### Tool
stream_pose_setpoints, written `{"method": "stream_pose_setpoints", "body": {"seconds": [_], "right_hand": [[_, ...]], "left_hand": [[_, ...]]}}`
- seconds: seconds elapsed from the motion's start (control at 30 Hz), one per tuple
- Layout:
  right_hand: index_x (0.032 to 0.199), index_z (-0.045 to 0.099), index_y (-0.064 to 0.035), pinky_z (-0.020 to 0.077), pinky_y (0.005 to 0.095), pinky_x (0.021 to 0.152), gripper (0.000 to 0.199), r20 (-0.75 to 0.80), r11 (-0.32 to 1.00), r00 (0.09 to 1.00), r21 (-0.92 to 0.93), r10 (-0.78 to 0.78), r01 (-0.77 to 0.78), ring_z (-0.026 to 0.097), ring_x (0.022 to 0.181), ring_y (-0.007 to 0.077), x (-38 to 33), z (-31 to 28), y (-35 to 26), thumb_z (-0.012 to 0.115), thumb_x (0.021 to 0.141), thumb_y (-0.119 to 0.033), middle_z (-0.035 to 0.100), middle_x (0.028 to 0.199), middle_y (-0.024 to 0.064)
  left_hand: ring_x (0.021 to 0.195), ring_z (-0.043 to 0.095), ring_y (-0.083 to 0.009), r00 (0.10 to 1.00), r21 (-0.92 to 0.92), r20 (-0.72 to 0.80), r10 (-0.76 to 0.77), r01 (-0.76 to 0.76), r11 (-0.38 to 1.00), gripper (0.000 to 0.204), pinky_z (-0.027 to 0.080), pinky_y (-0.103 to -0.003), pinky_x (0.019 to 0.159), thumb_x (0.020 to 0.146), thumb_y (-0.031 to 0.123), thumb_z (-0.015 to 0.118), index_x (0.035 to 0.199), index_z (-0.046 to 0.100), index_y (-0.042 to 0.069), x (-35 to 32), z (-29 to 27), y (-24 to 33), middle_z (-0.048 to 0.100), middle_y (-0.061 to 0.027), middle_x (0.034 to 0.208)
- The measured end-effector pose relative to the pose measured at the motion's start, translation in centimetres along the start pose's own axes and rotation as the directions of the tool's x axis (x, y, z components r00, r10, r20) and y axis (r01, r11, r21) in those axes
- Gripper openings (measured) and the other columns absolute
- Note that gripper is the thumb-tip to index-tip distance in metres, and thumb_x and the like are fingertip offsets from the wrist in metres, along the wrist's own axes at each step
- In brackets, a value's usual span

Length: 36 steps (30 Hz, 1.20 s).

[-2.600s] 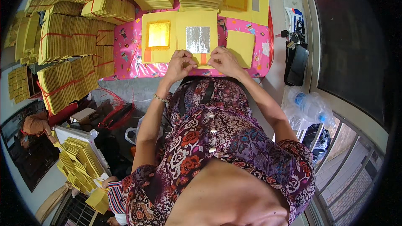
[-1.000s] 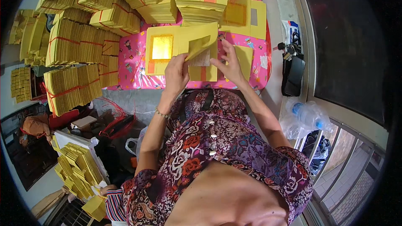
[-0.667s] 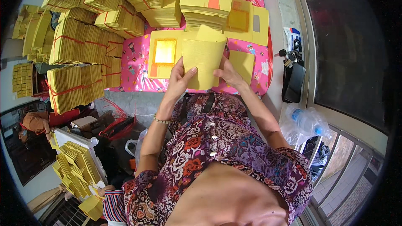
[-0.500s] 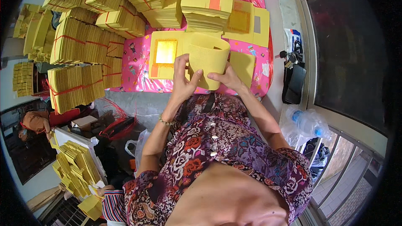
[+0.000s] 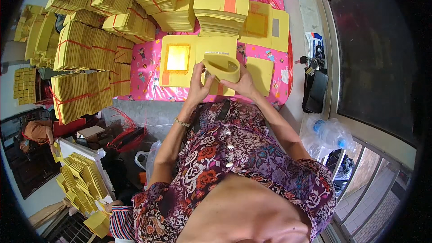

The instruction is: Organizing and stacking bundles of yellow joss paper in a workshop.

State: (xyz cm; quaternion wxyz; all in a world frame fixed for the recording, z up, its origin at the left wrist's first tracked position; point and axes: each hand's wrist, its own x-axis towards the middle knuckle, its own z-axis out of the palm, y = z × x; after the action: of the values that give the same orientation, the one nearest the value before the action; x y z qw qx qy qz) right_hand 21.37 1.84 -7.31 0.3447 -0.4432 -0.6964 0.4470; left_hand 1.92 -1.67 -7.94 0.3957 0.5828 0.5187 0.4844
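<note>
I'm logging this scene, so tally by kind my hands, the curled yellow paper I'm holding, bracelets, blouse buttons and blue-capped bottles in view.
Hands: 2
Curled yellow paper: 1
Bracelets: 1
Blouse buttons: 3
Blue-capped bottles: 1
Total: 8

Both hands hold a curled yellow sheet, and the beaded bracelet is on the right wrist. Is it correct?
No: the head view shows the beaded bracelet on the left wrist. The left hand and right hand do hold the curled yellow sheet.

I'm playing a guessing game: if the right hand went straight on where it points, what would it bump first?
The right hand would probably first press into the curled yellow paper it holds; depth beyond that is unclear.
</note>
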Motion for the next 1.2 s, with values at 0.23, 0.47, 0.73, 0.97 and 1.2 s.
{"method": "stream_pose_setpoints", "body": {"seconds": [0.23, 0.47, 0.73, 0.97, 1.2], "right_hand": [[0.131, 0.045, 0.0001, 0.0496, 0.0332, 0.090, 0.061, 0.131, 0.833, 0.945, 0.447, 0.300, -0.327, 0.059, 0.108, 0.0190, 1.9, -1.6, -4.4, 0.074, 0.080, -0.018, 0.059, 0.120, 0.0130], [0.128, 0.047, 0.0029, 0.0536, 0.0303, 0.082, 0.052, 0.156, 0.753, 0.899, 0.499, 0.409, -0.429, 0.063, 0.098, 0.0171, 2.3, -1.9, -6.2, 0.070, 0.085, -0.016, 0.062, 0.114, 0.0127], [0.125, 0.051, 0.0031, 0.0552, 0.0293, 0.077, 0.048, 0.129, 0.730, 0.881, 0.513, 0.455, -0.452, 0.065, 0.094, 0.0163, 2.1, -1.9, -5.7, 0.069, 0.086, -0.017, 0.064, 0.111, 0.0126], [0.124, 0.052, 0.0026, 0.0549, 0.0294, 0.077, 0.047, 0.108, 0.741, 0.887, 0.510, 0.449, -0.437, 0.065, 0.094, 0.0163, 2.1, -1.9, -5.8, 0.070, 0.085, -0.015, 0.064, 0.110, 0.0121], [0.125, 0.051, 0.0015, 0.0536, 0.0298, 0.080, 0.047, 0.038, 0.791, 0.909, 0.477, 0.416, -0.382, 0.064, 0.096, 0.0163, 2.0, -1.6, -5.6, 0.071, 0.084, -0.012, 0.064, 0.111, 0.0110]], "left_hand": [[0.103, 0.055, -0.0128, 0.908, -0.513, 0.237, -0.345, 0.419, 0.749, 0.034, 0.045, -0.028, 0.090, 0.093, 0.013, 0.058, 0.122, 0.048, -0.001, 3.4, -1.6, 4.5, 0.056, -0.0079, 0.117], [0.112, 0.053, -0.0145, 0.828, -0.540, 0.320, -0.460, 0.558, 0.629, 0.044, 0.043, -0.028, 0.095, 0.101, 0.021, 0.045, 0.138, 0.038, 0.000, 4.8, -1.5, 6.6, 0.054, -0.0093, 0.126], [0.115, 0.051, -0.0159, 0.808, -0.519, 0.325, -0.492, 0.587, 0.621, 0.046, 0.041, -0.029, 0.098, 0.101, 0.022, 0.044, 0.139, 0.035, -0.001, 4.7, -0.6, 6.8, 0.052, -0.0099, 0.128], [0.116, 0.050, -0.0164, 0.810, -0.546, 0.326, -0.487, 0.582, 0.603, 0.045, 0.041, -0.030, 0.099, 0.101, 0.021, 0.043, 0.139, 0.035, -0.002, 4.5, -0.3, 6.5, 0.052, -0.0105, 0.129], [0.115, 0.050, -0.0158, 0.808, -0.618, 0.309, -0.503, 0.572, 0.539, 0.045, 0.041, -0.029, 0.098, 0.101, 0.021, 0.045, 0.139, 0.036, -0.001, 4.5, 0.1, 7.1, 0.052, -0.0105, 0.128]]}}
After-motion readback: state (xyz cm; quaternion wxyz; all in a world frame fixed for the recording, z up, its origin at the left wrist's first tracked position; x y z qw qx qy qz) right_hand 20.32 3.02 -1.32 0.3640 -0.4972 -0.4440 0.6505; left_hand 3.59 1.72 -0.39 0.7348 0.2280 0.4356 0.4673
